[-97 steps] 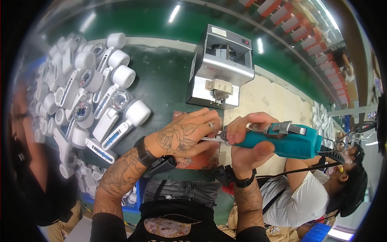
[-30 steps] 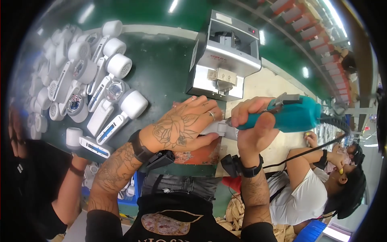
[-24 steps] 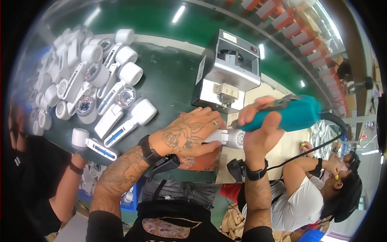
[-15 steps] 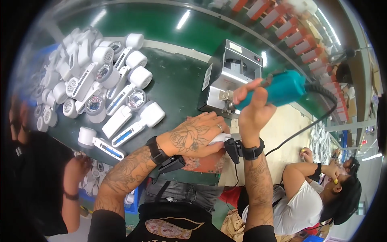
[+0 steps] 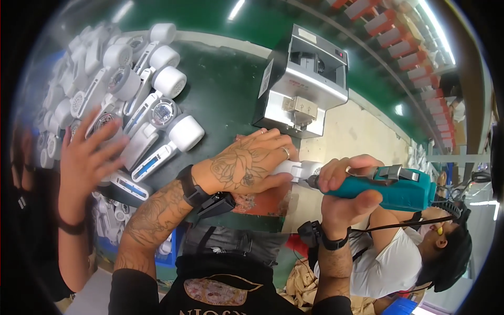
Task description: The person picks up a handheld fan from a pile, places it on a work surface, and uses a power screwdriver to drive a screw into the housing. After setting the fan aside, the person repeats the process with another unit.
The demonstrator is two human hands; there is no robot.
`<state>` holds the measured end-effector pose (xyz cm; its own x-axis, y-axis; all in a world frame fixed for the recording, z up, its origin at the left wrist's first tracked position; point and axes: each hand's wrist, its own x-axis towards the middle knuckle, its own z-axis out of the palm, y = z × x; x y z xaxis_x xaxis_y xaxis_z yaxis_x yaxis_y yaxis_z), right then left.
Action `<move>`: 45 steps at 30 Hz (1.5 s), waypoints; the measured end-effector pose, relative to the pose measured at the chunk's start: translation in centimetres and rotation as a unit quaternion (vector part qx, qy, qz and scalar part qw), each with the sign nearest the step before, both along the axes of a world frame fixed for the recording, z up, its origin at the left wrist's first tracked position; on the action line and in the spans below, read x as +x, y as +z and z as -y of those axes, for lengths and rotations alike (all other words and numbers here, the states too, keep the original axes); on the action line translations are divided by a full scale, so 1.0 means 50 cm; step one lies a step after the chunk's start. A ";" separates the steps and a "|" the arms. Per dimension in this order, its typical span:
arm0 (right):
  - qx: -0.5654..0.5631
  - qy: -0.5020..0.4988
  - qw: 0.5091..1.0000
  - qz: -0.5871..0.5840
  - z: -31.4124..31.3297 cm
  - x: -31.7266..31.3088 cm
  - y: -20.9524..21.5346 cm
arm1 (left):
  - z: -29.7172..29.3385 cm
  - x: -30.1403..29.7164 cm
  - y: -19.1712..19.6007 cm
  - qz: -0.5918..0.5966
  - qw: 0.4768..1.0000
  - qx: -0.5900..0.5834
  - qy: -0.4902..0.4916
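Over white device [image 5: 310, 168], left hand [image 5: 252, 167] palm-down

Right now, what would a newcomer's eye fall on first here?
The bright teal power tool in the right hand, its tip close to a white piece in the left hand. Then the heap of white gadgets at left, and the silver machine beyond the hands.

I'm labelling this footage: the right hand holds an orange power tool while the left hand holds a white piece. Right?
The colour is wrong: in the head view, the right hand holds a teal power tool. The left hand does hold a white piece.
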<state>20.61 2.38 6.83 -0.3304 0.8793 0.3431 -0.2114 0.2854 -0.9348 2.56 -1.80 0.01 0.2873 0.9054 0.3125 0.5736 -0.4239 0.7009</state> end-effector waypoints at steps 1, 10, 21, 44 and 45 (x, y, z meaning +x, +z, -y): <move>-0.004 -0.003 1.000 0.003 0.004 0.002 0.000 | 0.001 0.002 0.002 0.002 1.000 -0.005 0.000; -0.012 -0.006 1.000 -0.010 0.004 0.001 -0.033 | 0.006 0.004 -0.004 0.002 1.000 -0.008 -0.002; 0.002 -0.004 0.997 -0.072 -0.012 -0.009 -0.062 | -0.006 -0.001 0.009 -0.046 0.999 -0.018 0.012; 0.115 -0.269 0.953 -0.077 -0.219 0.145 -0.124 | 0.171 -0.273 0.116 0.557 0.661 0.313 0.393; 0.126 -0.262 0.955 -0.059 -0.217 0.147 -0.131 | 0.171 -0.306 0.123 0.553 0.645 0.337 0.406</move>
